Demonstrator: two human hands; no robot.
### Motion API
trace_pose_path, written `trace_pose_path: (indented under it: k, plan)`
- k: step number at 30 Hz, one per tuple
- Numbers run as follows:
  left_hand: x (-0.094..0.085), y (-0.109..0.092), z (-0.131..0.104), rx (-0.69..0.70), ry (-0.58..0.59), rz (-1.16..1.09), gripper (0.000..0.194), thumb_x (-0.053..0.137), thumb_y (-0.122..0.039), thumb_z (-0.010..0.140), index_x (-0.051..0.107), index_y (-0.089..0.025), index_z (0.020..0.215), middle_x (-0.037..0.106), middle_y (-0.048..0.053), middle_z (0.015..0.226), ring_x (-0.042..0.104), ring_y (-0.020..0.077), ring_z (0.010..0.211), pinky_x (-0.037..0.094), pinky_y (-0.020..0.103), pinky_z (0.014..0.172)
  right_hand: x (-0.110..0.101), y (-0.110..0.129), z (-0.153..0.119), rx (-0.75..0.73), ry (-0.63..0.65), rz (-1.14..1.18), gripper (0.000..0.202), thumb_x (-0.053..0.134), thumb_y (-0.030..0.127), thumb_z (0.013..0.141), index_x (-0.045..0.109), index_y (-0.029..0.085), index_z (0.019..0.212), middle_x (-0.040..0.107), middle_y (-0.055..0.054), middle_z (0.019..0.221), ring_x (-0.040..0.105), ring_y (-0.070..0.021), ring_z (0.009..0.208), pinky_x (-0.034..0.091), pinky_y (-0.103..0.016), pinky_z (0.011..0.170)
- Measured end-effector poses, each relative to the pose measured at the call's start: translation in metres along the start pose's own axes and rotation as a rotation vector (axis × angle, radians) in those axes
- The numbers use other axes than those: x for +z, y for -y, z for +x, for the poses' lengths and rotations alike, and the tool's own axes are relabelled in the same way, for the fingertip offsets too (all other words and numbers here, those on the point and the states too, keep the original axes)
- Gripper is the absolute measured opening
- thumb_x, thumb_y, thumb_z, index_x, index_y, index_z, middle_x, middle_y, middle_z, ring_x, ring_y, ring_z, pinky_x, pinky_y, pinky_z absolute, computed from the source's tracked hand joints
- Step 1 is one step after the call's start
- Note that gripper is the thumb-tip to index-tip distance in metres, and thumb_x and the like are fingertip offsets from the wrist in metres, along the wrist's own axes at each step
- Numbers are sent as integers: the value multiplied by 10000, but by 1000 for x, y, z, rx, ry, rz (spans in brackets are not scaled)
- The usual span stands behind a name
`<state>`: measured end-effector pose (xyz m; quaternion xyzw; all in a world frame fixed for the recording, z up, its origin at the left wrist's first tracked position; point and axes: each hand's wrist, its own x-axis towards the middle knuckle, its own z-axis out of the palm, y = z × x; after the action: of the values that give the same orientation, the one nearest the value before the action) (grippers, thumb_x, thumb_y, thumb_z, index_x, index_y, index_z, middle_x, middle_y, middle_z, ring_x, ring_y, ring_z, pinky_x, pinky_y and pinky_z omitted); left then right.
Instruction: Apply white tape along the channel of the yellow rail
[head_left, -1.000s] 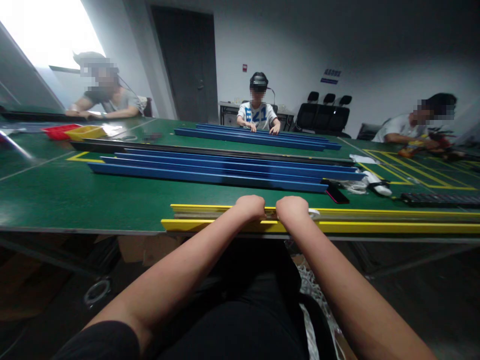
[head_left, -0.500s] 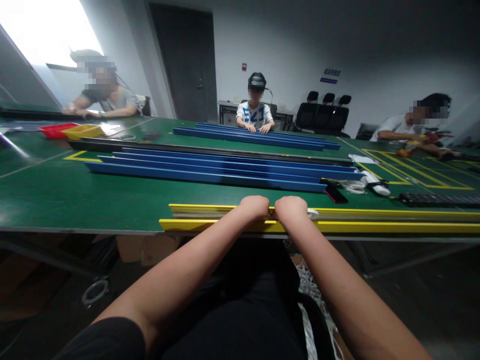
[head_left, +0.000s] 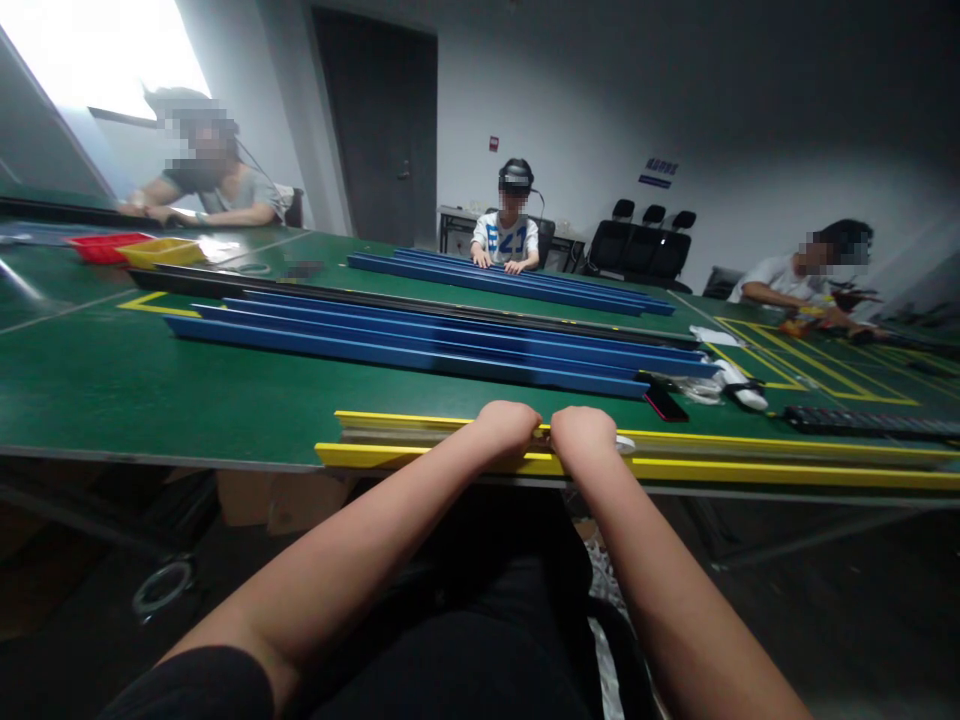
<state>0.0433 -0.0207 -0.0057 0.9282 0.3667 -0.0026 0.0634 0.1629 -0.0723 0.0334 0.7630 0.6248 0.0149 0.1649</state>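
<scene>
A long yellow channel (head_left: 750,471) with two raised side walls lies along the front edge of the green table (head_left: 247,410). Over its groove, my left hand (head_left: 507,428) is closed, with the fingers curled inward and mostly hidden. Close beside it, my right hand (head_left: 585,434) is also closed, knuckles up. A tiny brownish piece seems to sit between the two sets of fingertips, too small to name. Just right of my right hand a white round-edged thing (head_left: 625,445) shows in the channel, partly covered by the hand.
Beyond lie several blue channels (head_left: 390,352) and a black rail (head_left: 180,284). A phone (head_left: 666,402) and a black strip (head_left: 862,422) lie at the right. Red (head_left: 105,248) and yellow trays (head_left: 161,252) stand at the left. Three people sit around the table.
The view has tilted slightly, so the channel's right end sits lower. Both hands stay closed at the same place on the channel. The person opposite has moved their hands a little.
</scene>
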Motion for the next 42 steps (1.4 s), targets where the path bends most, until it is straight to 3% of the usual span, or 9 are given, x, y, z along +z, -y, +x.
trace_pose_path:
  k: [4,13,18,21,26,34,38,42]
  plan:
    - [-3,20,-23,-3,-13,23,241,553,-415,812,680,-243,923,723,91,945,674,248,874,505,316,748,-2,19,-4,-77,-57,24,286,555,303,840,746,145,980,709,-197,1015,679,-274,929,512,-381,800]
    - [-16,88,-90,-18,-1,61,382,457,-545,854,671,-229,856,720,87,895,668,231,804,458,279,656,-28,99,-20,-233,-61,82,361,542,413,852,738,147,998,708,-184,1036,673,-273,933,511,-362,791]
    - [-15,108,-103,-61,31,66,391,461,-568,840,671,-241,875,722,71,902,668,217,814,440,254,632,-34,114,-28,-349,-75,80,391,489,443,880,733,163,1003,715,-164,1014,671,-263,939,510,-342,791]
    - [-14,110,-103,-76,52,57,368,489,-555,824,677,-248,901,726,75,928,669,230,827,448,265,637,-37,104,-29,-394,-71,74,389,440,422,901,714,181,1037,712,-157,1026,674,-257,918,505,-347,785]
    - [-14,108,-101,-108,80,51,342,506,-504,808,685,-251,954,728,83,952,669,233,838,459,271,649,-48,65,-27,-508,7,92,427,363,438,929,675,215,1116,700,-123,1078,653,-219,938,470,-296,792]
    - [-13,109,-102,-137,80,41,324,528,-463,792,684,-258,989,727,87,976,668,237,861,476,287,689,-61,-5,-18,-406,80,122,437,513,529,862,662,244,1157,676,-81,1144,625,-219,974,437,-262,769]
    - [-14,109,-104,-139,72,41,337,525,-480,793,685,-261,993,727,93,991,669,249,883,484,301,701,-57,-37,-12,-388,106,125,470,559,544,833,649,250,1188,668,-80,1160,623,-220,990,439,-260,782]
    - [-16,107,-105,-138,72,34,344,527,-487,792,684,-258,995,727,95,990,670,254,886,487,306,704,-49,-62,-5,-366,124,88,439,566,581,810,699,267,1087,693,-68,1080,635,-223,958,441,-270,772]
